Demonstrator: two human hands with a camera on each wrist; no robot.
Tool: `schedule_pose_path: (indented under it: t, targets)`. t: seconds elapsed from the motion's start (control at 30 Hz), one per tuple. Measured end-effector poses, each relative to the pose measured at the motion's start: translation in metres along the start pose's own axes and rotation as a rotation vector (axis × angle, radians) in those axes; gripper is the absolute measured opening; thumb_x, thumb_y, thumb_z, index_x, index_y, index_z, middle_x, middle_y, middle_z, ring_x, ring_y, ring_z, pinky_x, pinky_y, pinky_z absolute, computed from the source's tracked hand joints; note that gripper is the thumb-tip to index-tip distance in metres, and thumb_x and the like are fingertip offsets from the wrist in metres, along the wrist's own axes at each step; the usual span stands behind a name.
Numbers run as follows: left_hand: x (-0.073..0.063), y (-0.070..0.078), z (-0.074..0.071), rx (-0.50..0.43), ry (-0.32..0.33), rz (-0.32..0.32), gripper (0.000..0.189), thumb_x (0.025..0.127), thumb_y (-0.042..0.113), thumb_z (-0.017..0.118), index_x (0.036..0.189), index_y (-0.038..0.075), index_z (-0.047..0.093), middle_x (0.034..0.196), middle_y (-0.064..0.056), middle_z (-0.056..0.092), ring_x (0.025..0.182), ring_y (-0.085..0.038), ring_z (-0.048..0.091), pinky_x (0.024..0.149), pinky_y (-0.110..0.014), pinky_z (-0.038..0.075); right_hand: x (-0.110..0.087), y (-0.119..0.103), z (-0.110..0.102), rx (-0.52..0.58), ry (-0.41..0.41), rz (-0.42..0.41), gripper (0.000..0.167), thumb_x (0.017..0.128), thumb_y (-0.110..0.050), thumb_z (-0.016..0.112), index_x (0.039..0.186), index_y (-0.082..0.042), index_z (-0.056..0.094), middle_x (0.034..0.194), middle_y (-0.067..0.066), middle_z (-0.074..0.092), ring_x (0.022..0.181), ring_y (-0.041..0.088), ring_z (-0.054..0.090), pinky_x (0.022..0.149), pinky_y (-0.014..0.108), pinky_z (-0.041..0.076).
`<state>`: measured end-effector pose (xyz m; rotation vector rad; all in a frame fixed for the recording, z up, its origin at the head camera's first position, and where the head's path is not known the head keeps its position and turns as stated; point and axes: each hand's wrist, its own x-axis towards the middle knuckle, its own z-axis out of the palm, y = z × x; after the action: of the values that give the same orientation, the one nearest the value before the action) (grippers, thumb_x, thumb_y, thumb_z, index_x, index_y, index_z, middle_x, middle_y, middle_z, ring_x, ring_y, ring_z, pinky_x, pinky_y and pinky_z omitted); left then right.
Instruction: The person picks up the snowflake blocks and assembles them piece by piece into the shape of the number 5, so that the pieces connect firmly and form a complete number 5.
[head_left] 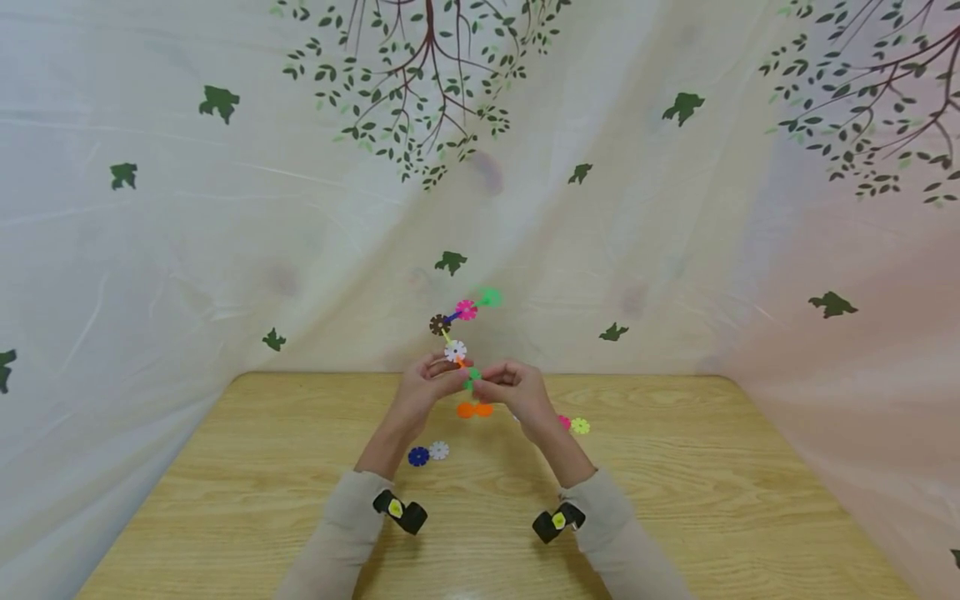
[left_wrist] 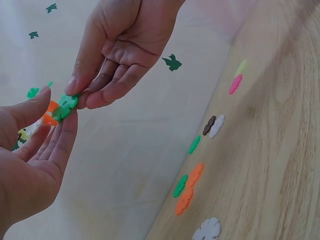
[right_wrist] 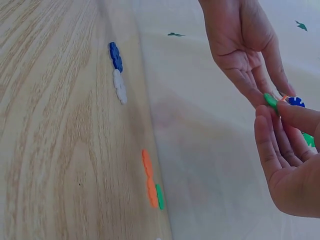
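Note:
Both hands meet above the table's far edge at a zigzag chain of notched plastic snowflake discs. My left hand (head_left: 431, 383) pinches the chain's lower end, around an orange disc (left_wrist: 50, 114) and a green disc (left_wrist: 65, 107). From the other side my right hand (head_left: 519, 392) pinches that green disc's edge between thumb and fingers. Above the hands the chain rises through a white disc (head_left: 455, 351), a brown disc (head_left: 439, 325), a pink disc (head_left: 467, 310) and a bright green disc (head_left: 491, 297) at its tip. Edge-on yellow and blue discs link them.
On the wooden table (head_left: 660, 500), two orange discs (head_left: 475, 410) lie below the hands. A blue disc (head_left: 418, 457) and a white disc (head_left: 439, 451) lie nearer left; a yellow disc (head_left: 581, 426) lies right beside a pink one. A leaf-printed curtain (head_left: 360, 250) hangs behind.

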<state>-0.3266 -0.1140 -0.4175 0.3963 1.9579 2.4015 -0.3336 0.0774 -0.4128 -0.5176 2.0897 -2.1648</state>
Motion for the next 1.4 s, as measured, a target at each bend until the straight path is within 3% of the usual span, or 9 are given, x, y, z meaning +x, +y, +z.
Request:
schedule_pose_path:
  t: [0.17,0.43,0.6,0.7,0.77,0.9,1.03,1.23,1.4]
  targets:
    - [0.001,0.000,-0.004,0.015,0.005,-0.002,0.037,0.096,0.006,0.068,0.130,-0.005,0.058,0.117,-0.008,0.073,0.104,-0.011,0.068,0.094,-0.031,0.059,0.000,-0.001,-0.001,-0.052,-0.031,0.012,0.024,0.093,-0.004,0.073,0.110,0.012,0.066,0.086,0.002,0.076,0.076,0.013,0.073,0.077,0.035,0.063]
    - [0.001,0.005,-0.013,0.009,-0.009,-0.026,0.035,0.096,0.003,0.066,0.129,-0.006,0.057,0.119,-0.010,0.074,0.100,-0.010,0.070,0.093,-0.030,0.059,0.000,-0.003,-0.008,-0.174,-0.145,0.054,0.024,0.093,-0.007,0.073,0.110,0.009,0.068,0.087,0.002,0.074,0.080,0.015,0.071,0.087,0.057,0.059]
    - [0.001,0.010,-0.018,0.005,-0.009,-0.028,0.036,0.096,0.003,0.068,0.128,-0.008,0.056,0.116,-0.008,0.075,0.098,-0.010,0.072,0.090,-0.031,0.060,-0.001,0.001,-0.009,-0.251,-0.232,0.077,0.028,0.094,-0.011,0.072,0.111,0.010,0.067,0.089,0.004,0.076,0.085,0.028,0.072,0.089,0.062,0.056]
    - [0.001,0.010,-0.021,0.011,-0.013,-0.029,0.037,0.095,0.004,0.069,0.129,-0.008,0.056,0.118,-0.012,0.075,0.097,-0.010,0.073,0.090,-0.032,0.060,-0.001,0.007,-0.006,-0.308,-0.291,0.097,0.029,0.094,-0.013,0.072,0.113,0.009,0.068,0.092,0.006,0.077,0.086,0.030,0.072,0.088,0.060,0.056]
    - [0.001,0.010,-0.022,0.015,-0.015,-0.028,0.037,0.095,0.004,0.070,0.128,-0.007,0.057,0.119,-0.012,0.075,0.098,-0.010,0.073,0.090,-0.032,0.061,0.000,0.011,-0.004,-0.356,-0.336,0.100,0.028,0.095,-0.013,0.072,0.112,0.008,0.069,0.093,0.009,0.077,0.083,0.024,0.071,0.086,0.055,0.058]
    - [0.002,0.010,-0.023,0.006,-0.011,-0.027,0.031,0.094,0.003,0.070,0.122,-0.003,0.059,0.114,-0.008,0.077,0.098,-0.011,0.074,0.089,-0.032,0.061,0.002,0.017,0.004,-0.475,-0.430,0.069,0.023,0.093,-0.010,0.073,0.109,0.007,0.072,0.094,0.014,0.076,0.080,0.009,0.068,0.081,0.035,0.060]
    - [0.003,0.010,-0.022,-0.003,-0.009,-0.026,0.029,0.094,0.002,0.070,0.121,-0.003,0.060,0.112,-0.007,0.077,0.097,-0.012,0.074,0.088,-0.032,0.061,0.003,0.023,0.013,-0.600,-0.523,0.027,0.022,0.090,-0.005,0.075,0.108,0.007,0.072,0.094,0.015,0.075,0.081,0.005,0.065,0.076,0.019,0.056]
    - [0.001,0.009,-0.022,0.007,0.001,-0.044,0.036,0.094,0.001,0.070,0.126,-0.009,0.057,0.108,-0.003,0.078,0.096,-0.011,0.074,0.087,-0.032,0.061,0.004,0.027,0.025,-0.769,-0.593,-0.007,0.028,0.087,-0.006,0.079,0.112,0.003,0.072,0.094,0.011,0.072,0.082,0.009,0.063,0.074,0.020,0.054]
    - [0.001,0.009,-0.022,0.009,-0.009,-0.026,0.036,0.094,0.001,0.070,0.127,-0.009,0.057,0.107,-0.001,0.078,0.096,-0.011,0.073,0.086,-0.031,0.061,0.007,0.031,0.031,-0.777,-0.633,-0.021,0.040,0.084,-0.005,0.081,0.121,0.005,0.069,0.097,0.015,0.071,0.083,0.008,0.059,0.073,0.020,0.051]
